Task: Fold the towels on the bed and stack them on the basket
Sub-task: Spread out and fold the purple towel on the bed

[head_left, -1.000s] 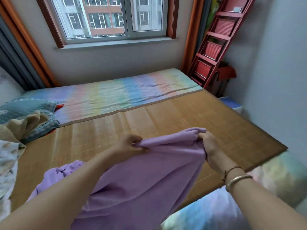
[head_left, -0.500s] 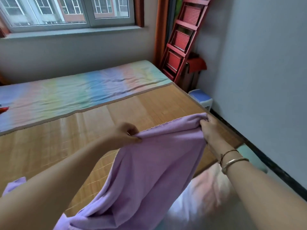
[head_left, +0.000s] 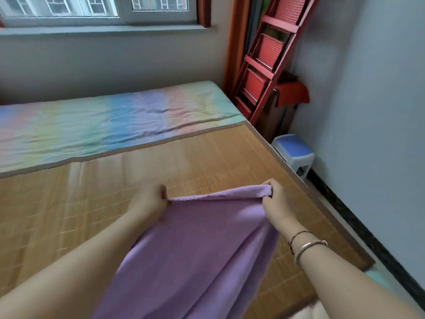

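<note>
Since the earlier frame both hands have drawn closer together and lower over the bamboo mat [head_left: 207,162], and the camera has swung further right, so the pile of bedding at the left has gone out of view while the blue stool [head_left: 293,149] now sits fully in sight beside the wall. From the head view, the left hand [head_left: 149,202] pinches one top corner of the lilac towel [head_left: 195,254], fingers curled tight with the cloth tucked under the thumb side, and the right hand [head_left: 277,204] pinches the other corner, where the hem bunches into a small roll above its knuckles. Between the two grips the top edge runs in a shallow arc, taut enough to read as a straight hem, and the rest of the towel hangs down toward the person and out of the bottom of the picture. Holding it by both corners like this looks meant to let the cloth fall flat and square before it is laid on the mat for the first fold. Behind the mat lies the rainbow sheet [head_left: 110,125], and a red folding ladder [head_left: 264,72] leans in the corner. No basket is in view, so stacking is not yet near.
</note>
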